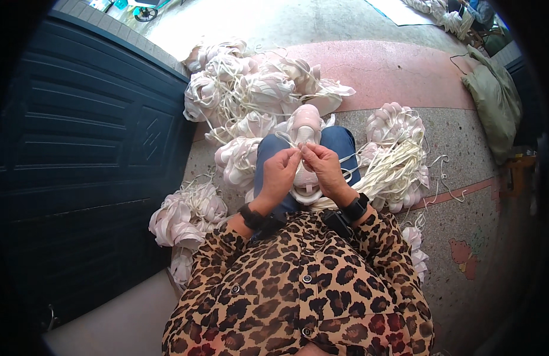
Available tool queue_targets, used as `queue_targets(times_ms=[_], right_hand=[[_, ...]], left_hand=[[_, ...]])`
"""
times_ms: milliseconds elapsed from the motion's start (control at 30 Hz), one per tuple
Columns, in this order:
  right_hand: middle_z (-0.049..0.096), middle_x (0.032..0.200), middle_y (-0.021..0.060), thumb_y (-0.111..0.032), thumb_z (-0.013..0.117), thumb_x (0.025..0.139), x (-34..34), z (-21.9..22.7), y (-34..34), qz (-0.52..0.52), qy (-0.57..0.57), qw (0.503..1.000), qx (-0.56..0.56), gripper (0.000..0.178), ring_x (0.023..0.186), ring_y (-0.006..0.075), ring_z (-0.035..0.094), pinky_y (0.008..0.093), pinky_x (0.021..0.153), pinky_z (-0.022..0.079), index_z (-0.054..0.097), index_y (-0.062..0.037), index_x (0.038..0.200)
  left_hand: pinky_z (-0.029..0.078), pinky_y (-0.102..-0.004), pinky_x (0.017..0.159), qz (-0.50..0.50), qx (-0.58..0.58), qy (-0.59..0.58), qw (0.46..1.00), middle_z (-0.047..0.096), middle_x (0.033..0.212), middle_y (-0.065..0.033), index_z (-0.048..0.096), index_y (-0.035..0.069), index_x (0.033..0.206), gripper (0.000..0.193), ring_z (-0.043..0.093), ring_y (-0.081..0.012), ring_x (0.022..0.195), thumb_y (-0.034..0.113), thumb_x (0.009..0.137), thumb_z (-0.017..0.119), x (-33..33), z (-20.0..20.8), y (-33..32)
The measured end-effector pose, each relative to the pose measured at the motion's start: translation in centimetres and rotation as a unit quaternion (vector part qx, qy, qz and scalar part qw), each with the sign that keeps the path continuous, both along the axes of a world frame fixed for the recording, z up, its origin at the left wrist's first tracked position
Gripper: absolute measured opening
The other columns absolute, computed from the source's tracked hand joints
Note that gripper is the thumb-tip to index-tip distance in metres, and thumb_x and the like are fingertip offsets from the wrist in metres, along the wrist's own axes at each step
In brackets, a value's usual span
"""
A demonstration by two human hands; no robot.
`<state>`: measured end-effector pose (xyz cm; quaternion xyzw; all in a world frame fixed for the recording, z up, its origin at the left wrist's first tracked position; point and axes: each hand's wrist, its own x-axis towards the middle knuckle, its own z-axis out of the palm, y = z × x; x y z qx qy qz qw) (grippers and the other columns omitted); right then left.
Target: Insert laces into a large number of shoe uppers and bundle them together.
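A white and pink shoe (306, 121) rests in the middle of the lap, between the two knees of the blue jeans (342, 141), its toe pointing away from the person and its heel toward the body. Both hands meet over the middle of the shoe. The left hand (280, 172) is nearly closed, thumb and forefinger pinched on a thin white lace (284, 137), the other fingers curled in. The right hand (326, 170) is nearly closed too, its thumb and forefinger pinched on the lace just beside the left fingertips; which strand each one grips is too small to tell. Just beyond the right knee, a thick bundle of cream laces (393, 173) lies across a heap of shoes (396, 124) on the floor (464, 228). A larger heap of white and pink shoes (251, 89) lies beyond the knees, near the floor's left edge along the dark door (96, 130). A smaller pile (182, 219) sits near that same edge, left of the person.
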<state>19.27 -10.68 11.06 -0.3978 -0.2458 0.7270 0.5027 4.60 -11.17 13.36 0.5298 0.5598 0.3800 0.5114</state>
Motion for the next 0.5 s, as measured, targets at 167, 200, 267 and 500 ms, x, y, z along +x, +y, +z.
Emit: queue_targets(times_ms=[167, 200, 267, 500], right_hand=[[0.062, 0.088, -0.0044, -0.022, 0.068, 0.098, 0.1, -0.7, 0.0, 0.02, -0.012, 1.0, 0.005, 0.032, 0.073, 0.0024, 0.048, 0.0178, 0.065, 0.038, 0.069, 0.0024, 0.12], [0.064, 0.092, -0.003, -0.021, 0.068, 0.098, 0.2, -1.1, 0.0, 0.025, -0.024, 0.999, 0.012, 0.033, 0.077, 0.0028, 0.051, 0.0183, 0.068, 0.041, 0.069, 0.0029, 0.121], [0.067, 0.098, -0.0013, -0.02, 0.067, 0.098, 0.1, -1.9, -0.2, 0.025, -0.055, 0.998, 0.032, 0.034, 0.082, 0.004, 0.055, 0.0195, 0.073, 0.044, 0.068, 0.0034, 0.123], [0.07, 0.099, 0.0032, -0.02, 0.063, 0.101, 2.1, -3.4, -1.6, 0.015, -0.097, 0.991, 0.089, 0.025, 0.094, 0.0083, 0.062, 0.0237, 0.084, 0.049, 0.068, 0.0023, 0.112]], left_hand=[[0.04, -0.0184, 0.063, 0.003, -0.005, 0.002, 1.0, 0.061, 0.082, 0.0074, 0.071, -0.002, 0.107, 0.024, 0.048, -0.0005, 0.072, 0.02, 0.101, 0.063, -0.3, -0.9, 0.1], [0.04, -0.0184, 0.063, 0.002, -0.009, -0.001, 1.0, 0.061, 0.082, 0.0076, 0.071, -0.002, 0.107, 0.024, 0.048, -0.0004, 0.072, 0.02, 0.101, 0.063, -0.3, -1.1, 0.1], [0.04, -0.0183, 0.062, -0.003, -0.031, -0.019, 0.999, 0.06, 0.081, 0.008, 0.071, -0.002, 0.107, 0.025, 0.048, -0.0004, 0.071, 0.021, 0.102, 0.063, -0.6, -1.5, 0.2], [0.048, -0.0254, 0.073, -0.164, 0.022, 0.077, 0.983, 0.066, 0.091, -0.0032, 0.07, -0.001, 0.108, 0.02, 0.06, -0.0128, 0.081, 0.014, 0.101, 0.059, -3.9, -6.2, 3.5]])
